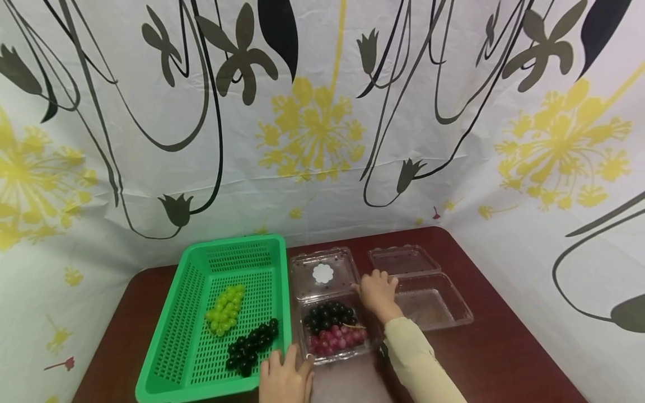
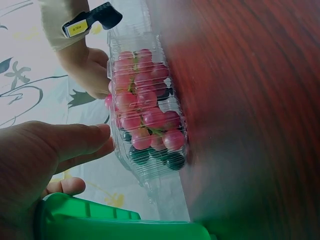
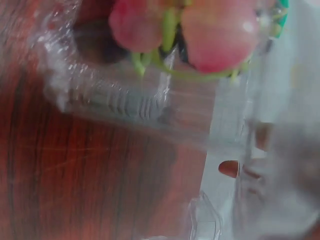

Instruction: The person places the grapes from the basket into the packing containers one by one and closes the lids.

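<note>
Basket sits left of the left hand; green bunch and black bunch in it, unpacked. Left fingers apart, no hold visible, by the first box's near-left corner. That box is between the hands: red grapes in, lid laid back. Right hand at its right side; can't tell if gripping. Second box right of that. My read: first box filled, lid closing and second box remain.

Clear clamshell open, black grapes behind pink grapes inside
</note>
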The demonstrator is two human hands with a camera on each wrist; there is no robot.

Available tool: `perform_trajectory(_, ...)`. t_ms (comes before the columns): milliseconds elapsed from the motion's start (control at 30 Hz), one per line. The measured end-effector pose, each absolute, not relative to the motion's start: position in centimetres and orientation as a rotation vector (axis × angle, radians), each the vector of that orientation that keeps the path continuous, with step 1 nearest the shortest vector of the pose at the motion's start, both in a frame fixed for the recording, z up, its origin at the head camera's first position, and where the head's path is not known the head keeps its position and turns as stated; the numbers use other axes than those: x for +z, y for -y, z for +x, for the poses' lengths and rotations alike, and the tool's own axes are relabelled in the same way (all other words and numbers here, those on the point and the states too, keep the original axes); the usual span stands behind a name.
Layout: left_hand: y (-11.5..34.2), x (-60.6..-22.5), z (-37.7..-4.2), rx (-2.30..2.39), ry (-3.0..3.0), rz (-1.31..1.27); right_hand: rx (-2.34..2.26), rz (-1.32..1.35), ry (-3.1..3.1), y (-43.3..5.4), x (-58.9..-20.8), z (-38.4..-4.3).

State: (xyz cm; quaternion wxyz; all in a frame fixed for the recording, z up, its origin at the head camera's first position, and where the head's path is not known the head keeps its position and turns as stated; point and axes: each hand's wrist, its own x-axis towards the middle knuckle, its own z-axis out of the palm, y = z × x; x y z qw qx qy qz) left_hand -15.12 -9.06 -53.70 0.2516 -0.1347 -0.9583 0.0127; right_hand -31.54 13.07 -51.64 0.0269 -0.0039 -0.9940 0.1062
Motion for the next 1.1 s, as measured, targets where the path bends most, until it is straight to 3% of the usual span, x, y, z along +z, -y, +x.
perform_trajectory(533, 9.1, -54.4, -15.3, 0.052, 2.552, -0.367, 0.655, -0.099, 2.994, -13.6, -52.1, -31.7)
perform_trajectory(1100, 9.0, -53.9, -15.1, 0.039, 2.624, -0.350, 1.127, -0.019, 2.683, -14.0, -50.8, -30.9)
